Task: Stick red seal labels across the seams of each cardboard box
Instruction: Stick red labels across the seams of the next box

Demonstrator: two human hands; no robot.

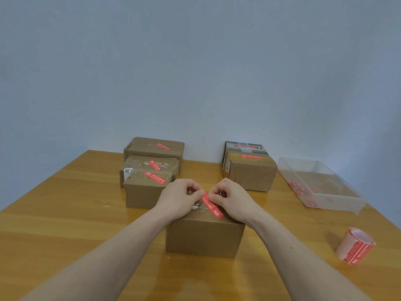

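On the near box [205, 233], mid-tabletop [65, 213], a red label [212, 205] lies slantwise; the left hand [180, 198] and right hand [230, 199] pinch its far end with curled fingers. Five boxes behind already wear labels, so this looks like the last. The roll [355, 246] waits right.

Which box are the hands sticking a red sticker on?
The nearest cardboard box, alone at the front middle. Both hands press a red seal label on its top; the other boxes sit farther back.
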